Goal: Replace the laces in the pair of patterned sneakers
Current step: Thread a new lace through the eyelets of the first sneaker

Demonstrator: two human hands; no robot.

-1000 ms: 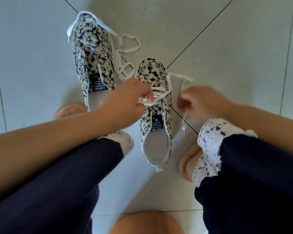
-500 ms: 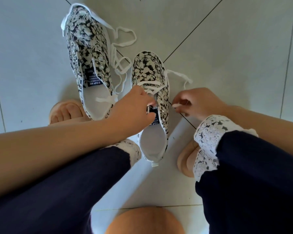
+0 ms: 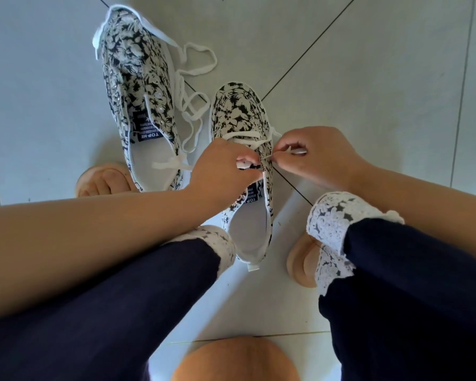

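Barely visible between left hand (image 3: 222, 166) and right hand (image 3: 318, 158): sneaker lace (image 3: 240, 135).

We see the left hand (image 3: 220, 171) gripping the nearer black-and-white floral canvas sneaker (image 3: 239, 111) at its eyelets, while the right hand (image 3: 322, 158) pinches its flat white lace (image 3: 239, 135) just beside that edge. The farther matching sneaker (image 3: 132, 64) lies on the pale grey tiled floor (image 3: 368, 78), a loose white lace (image 3: 204, 69) tangled alongside it.
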